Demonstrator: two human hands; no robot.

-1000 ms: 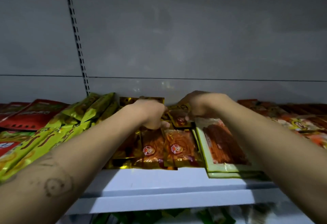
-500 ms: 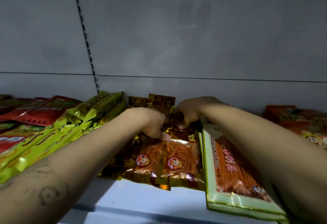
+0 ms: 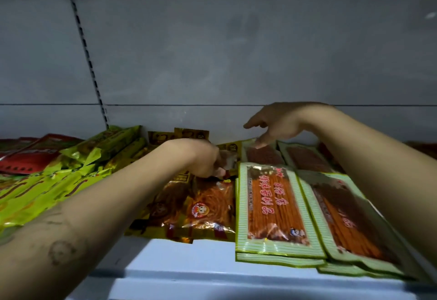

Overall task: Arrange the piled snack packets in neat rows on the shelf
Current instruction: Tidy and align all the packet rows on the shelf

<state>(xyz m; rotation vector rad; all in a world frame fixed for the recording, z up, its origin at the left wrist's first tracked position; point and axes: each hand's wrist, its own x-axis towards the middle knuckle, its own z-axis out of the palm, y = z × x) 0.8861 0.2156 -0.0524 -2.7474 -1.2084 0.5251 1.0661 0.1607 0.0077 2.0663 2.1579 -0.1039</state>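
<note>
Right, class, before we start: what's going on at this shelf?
A person is sorting snack packets on a shelf. The left hand grips a gold packet in the middle pile. The right hand is open, thumb on a rear green-striped packet. Other green-striped packets lie stacked at right; yellow-green packets sit heaped at left.

The pale shelf [image 3: 189, 266] is carrying flat snack packets from side to side, with a bare strip showing along its front edge. At the far left, red packets [image 3: 30, 155] are lying toward the back, and a loose heap of yellow-green packets [image 3: 47, 193] is spreading beside and in front of them. In the middle, gold-and-orange packets [image 3: 210, 207] are lying overlapped, with more gold packets [image 3: 179, 134] sitting behind them. Just to their right, long green-striped packets [image 3: 272, 207] are lying in stacked columns, reaching nearer the front edge, and further striped packets [image 3: 305, 157] are lying behind those.
</note>
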